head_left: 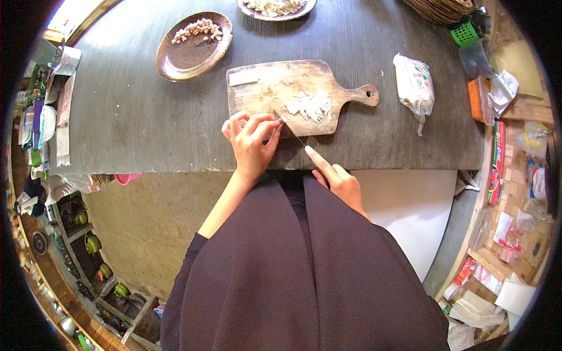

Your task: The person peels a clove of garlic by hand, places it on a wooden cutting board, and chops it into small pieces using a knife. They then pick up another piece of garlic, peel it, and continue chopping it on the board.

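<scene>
A wooden cutting board (263, 105) lies on the dark table, its handle pointing right. Thin white strips (310, 107) are piled on its right half, and a white block (244, 77) rests at its upper left corner. My left hand (253, 140) is at the board's lower edge, fingertips pinched together on a small white piece (284, 119). My right hand (338, 180) is closed round a knife (295, 134), index finger stretched along it. The blade slants up and left, its tip beside my left fingertips. The knife's handle is hidden in my palm.
A brown plate (190, 58) with chopped brownish pieces stands at the upper left. Another plate (275, 14) with pale shreds is at the top. A white plastic packet (414, 85) lies right of the board. An orange-and-clear container (480, 100) sits at the right edge.
</scene>
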Motion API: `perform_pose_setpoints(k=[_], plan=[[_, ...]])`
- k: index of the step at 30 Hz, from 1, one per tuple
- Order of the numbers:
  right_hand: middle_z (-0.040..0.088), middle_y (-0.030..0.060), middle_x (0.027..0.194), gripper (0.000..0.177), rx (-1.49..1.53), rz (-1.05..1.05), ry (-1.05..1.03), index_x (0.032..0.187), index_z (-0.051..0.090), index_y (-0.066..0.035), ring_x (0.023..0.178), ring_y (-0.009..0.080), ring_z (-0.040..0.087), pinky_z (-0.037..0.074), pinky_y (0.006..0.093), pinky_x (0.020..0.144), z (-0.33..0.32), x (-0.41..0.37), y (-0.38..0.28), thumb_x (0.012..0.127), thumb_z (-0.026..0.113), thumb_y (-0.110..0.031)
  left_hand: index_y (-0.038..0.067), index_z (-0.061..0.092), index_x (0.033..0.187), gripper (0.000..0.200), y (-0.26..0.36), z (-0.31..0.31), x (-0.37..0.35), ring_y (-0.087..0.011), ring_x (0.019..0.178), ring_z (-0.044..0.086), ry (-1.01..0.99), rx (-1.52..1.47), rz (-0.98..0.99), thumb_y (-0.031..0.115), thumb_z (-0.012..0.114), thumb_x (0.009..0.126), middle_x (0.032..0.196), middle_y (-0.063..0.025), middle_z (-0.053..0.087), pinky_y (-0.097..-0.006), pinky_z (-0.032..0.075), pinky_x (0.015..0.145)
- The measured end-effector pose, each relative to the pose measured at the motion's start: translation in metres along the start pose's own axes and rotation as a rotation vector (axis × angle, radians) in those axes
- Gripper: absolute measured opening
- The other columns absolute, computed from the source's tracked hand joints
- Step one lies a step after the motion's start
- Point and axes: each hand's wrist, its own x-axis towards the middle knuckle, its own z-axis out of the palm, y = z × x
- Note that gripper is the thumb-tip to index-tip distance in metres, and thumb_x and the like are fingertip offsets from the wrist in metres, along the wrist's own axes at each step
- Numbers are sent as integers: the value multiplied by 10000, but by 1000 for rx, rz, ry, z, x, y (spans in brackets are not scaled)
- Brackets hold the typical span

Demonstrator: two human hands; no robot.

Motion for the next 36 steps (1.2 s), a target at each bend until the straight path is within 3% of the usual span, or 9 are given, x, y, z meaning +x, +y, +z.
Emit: perform_pose_setpoints(k=[2,4,10,23,25,29,31,35,36], plan=[[501,61,673,579,-10,-6,-3,1501,512,-446,517,268,606,552,428,519,-5,-2,-1,967,701,-324,215,768,911,146,1,1,0,-237,1055,552,8,-2,-4,202,837,784,1025,96,722,-451,309,1010],[551,119,718,595,58,70,-95,1488,567,-322,597,300,608,514,433,612,-15,-2,-7,945,731,-144,215,767,908,141,1,1,0,-240,1056,552,13,-3,-7,201,837,787,1021,96,721,-451,307,1010],[568,124,730,599,95,77,-60,1454,611,-284,617,287,629,519,422,617,-17,-9,-13,910,756,-81,215,763,898,133,3,-1,3,-239,1049,552,12,-6,-10,206,839,789,1001,95,717,-451,307,1006],[492,110,717,569,56,87,-69,1479,582,-323,575,303,574,495,424,588,-12,-1,-14,950,720,-165,215,755,900,150,1,-1,2,-230,1049,558,14,5,14,206,840,776,1012,92,716,-458,311,1002],[458,45,694,564,3,10,24,1496,529,-434,504,253,580,530,415,508,0,-2,-6,972,698,-312,215,755,901,150,1,-1,2,-230,1049,560,14,2,15,205,839,777,1014,92,716,-458,311,1003],[443,34,689,577,-20,-7,53,1498,523,-446,494,232,565,528,399,494,4,-9,1,966,707,-323,202,765,902,141,3,-3,1,-245,1074,560,5,7,2,192,841,783,1017,84,728,-451,315,1014],[510,97,713,602,38,32,-24,1476,589,-315,570,270,561,505,411,590,-5,-10,-4,925,742,-126,191,774,904,137,4,-3,1,-260,1101,559,-14,1,-16,181,845,787,1021,76,738,-446,317,1025],[516,98,714,617,26,27,-38,1473,592,-313,578,272,566,508,412,595,-5,-12,-4,914,750,-106,202,764,896,132,2,-1,2,-250,1081,560,10,1,-1,197,837,787,1010,82,727,-450,315,1013],[474,60,701,606,15,5,12,1486,557,-381,537,241,562,520,402,547,-2,-12,-2,933,736,-211,210,755,890,130,1,0,2,-241,1064,561,24,-3,12,206,830,783,1009,90,715,-455,312,1003]])
